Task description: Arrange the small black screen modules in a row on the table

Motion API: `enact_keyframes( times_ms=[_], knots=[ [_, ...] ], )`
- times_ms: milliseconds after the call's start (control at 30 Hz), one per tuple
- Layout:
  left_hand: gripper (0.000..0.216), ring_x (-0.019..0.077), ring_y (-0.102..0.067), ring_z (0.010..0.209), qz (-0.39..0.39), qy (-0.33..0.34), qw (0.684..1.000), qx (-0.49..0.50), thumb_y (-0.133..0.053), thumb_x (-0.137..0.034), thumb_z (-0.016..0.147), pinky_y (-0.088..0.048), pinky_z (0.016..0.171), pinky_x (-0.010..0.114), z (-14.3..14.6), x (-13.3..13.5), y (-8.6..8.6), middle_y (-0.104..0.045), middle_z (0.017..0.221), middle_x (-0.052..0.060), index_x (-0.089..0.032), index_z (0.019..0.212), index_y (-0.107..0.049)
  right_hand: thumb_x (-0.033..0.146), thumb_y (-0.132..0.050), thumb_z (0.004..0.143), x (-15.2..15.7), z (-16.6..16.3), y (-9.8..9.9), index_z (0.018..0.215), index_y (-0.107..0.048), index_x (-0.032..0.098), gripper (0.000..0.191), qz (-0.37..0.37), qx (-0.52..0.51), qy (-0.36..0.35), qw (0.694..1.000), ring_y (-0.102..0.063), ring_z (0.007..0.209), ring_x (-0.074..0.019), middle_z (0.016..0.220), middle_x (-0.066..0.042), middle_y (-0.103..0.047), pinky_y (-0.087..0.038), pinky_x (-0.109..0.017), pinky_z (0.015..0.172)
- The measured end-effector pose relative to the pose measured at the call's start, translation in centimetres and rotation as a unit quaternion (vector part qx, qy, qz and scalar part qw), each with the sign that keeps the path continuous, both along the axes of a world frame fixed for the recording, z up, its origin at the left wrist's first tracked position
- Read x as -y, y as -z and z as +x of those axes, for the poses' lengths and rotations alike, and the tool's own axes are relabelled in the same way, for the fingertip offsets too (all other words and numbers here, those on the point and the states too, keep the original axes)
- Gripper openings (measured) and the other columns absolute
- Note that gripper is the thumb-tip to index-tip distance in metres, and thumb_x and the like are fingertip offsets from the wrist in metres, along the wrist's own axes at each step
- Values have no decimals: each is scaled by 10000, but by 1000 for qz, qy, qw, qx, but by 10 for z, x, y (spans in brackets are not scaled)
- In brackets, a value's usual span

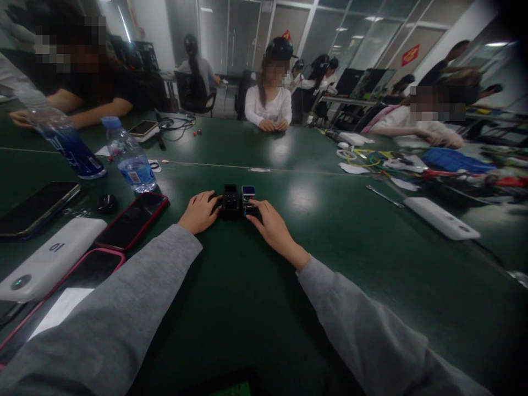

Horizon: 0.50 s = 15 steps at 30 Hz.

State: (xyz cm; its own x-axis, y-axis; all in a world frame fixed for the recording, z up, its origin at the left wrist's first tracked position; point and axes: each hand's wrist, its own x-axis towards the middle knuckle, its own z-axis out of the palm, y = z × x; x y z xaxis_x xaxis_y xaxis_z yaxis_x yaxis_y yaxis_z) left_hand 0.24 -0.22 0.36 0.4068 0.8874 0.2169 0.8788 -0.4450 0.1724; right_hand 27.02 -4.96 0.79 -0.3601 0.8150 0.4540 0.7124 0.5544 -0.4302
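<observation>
Side by side on the dark green table [247, 286] stand two small electronic devices. My left hand [201, 212] is at the left side of the small black device [231, 202], its thumb and fingertips closed against it. Beside that, with a narrow gap, is a small device with a blue-grey screen [248, 191] in a pale frame. My right hand [272, 224] pinches its right side between thumb and fingers, which cover part of it. Both of my forearms reach forward in grey sleeves.
At left lie a red-edged phone [132, 221], a white power bank [53, 256] and a black phone [39, 206], near a water bottle [134, 162]. Right are a wrench [383, 195], a white bar-shaped object [440, 218] and tangled cables [379, 158]. Across sits a person [268, 104].
</observation>
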Motion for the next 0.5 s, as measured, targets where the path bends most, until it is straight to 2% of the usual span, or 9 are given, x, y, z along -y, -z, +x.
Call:
enact_keyframes(
  times_ms=[500],
  knots=[
    [491, 342, -428, 1483, -8, -8, 1000, -7, -412, -407, 1080, -353, 1213, 554, 2, 1, -1, -484, 1586, 182, -160, 1480, -551, 293, -595, 1061, 1, -1, -1, 1364, -531, 177, 330, 9, 8, 10, 1000, -639, 1122, -328, 1242, -146, -626, -581, -536, 950]
  ],
)
